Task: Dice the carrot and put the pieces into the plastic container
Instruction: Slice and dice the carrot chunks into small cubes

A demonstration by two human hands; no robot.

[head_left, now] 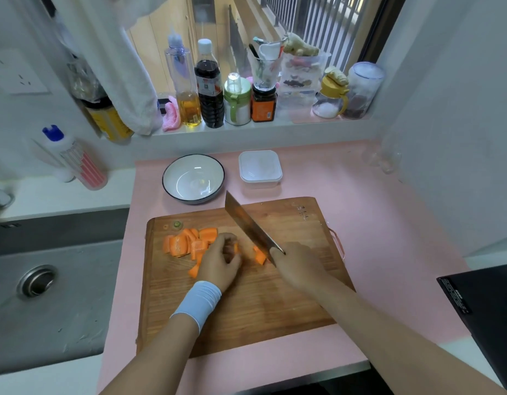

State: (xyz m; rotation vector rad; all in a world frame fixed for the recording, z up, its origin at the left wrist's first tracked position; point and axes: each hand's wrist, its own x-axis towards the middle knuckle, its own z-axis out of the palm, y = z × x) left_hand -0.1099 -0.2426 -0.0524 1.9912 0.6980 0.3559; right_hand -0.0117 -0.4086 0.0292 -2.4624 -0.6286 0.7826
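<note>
Dicing under way. The left hand curls over a carrot chunk on the board, pinching it. The right hand is wrapped round the knife handle. The cut pile lies to the left, and the container stands beyond the board. Carrot is probably stiff, light and prone to rolling (hold it by the sides, flat face down).
</note>
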